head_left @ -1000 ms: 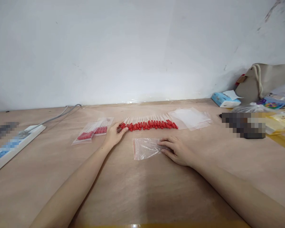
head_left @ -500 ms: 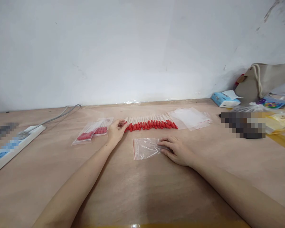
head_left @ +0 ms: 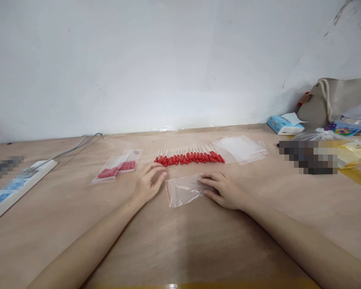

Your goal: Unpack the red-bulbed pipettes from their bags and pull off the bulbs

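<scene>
A row of several red-bulbed droppers (head_left: 189,157) lies on the wooden table (head_left: 180,241). In front of it is a clear zip bag (head_left: 183,190) with a red-edged mouth facing left. My right hand (head_left: 224,190) rests on the bag's right end, fingers pressed together on the plastic and holding it. My left hand (head_left: 149,182) sits just left of the bag's mouth, fingers curled together and pointing at the opening. What it holds, if anything, is hidden. Two filled bags of red droppers (head_left: 118,167) lie further left.
A stack of clear bags (head_left: 241,149) lies right of the dropper row. A white power strip (head_left: 16,182) with its cable is at the left. A blue tissue pack (head_left: 284,124), a canvas bag (head_left: 337,100) and assorted packets crowd the right. A white wall stands behind.
My left hand has drawn back from the left end of the dropper row to the bag's mouth. The bag's mouth has shifted slightly. My right hand has stayed on the bag.
</scene>
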A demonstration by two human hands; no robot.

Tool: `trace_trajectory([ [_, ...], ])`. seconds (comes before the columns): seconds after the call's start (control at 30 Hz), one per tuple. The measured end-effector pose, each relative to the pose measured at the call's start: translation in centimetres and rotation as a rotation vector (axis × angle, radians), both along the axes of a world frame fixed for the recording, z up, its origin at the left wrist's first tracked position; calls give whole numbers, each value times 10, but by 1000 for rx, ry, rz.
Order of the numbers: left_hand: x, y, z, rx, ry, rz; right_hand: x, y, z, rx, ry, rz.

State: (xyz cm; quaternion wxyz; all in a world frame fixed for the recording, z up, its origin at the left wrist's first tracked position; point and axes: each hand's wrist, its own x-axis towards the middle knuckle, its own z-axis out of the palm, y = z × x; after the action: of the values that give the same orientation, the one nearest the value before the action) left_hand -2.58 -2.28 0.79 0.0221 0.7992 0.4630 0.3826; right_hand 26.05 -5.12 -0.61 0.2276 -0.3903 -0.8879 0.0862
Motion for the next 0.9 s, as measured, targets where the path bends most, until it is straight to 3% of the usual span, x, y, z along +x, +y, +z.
trace_trajectory([
  [0.1,7,-24,4,-158,159,-287,1,0,-1,2,-46,17],
  [0.17,11,-32,7,-235,267,-356,2,0,-1,2,-79,18],
  [0.37,2,-32,5,-387,550,-378,5,0,4,5,-110,11],
  [0.6,-5,-30,3,-373,562,-357,2,4,-8,-10,72,-20],
  [0.67,-6,-27,5,-314,496,-285,-1,3,-10,-52,183,-26],
  [0.73,-13,-19,8,-201,400,-119,-2,3,-5,-121,362,-82],
  [0.83,-39,-1,18,-43,306,246,5,9,13,-162,674,-304],
  [0.9,-65,10,27,-86,377,465,17,18,26,-45,833,-503],
])
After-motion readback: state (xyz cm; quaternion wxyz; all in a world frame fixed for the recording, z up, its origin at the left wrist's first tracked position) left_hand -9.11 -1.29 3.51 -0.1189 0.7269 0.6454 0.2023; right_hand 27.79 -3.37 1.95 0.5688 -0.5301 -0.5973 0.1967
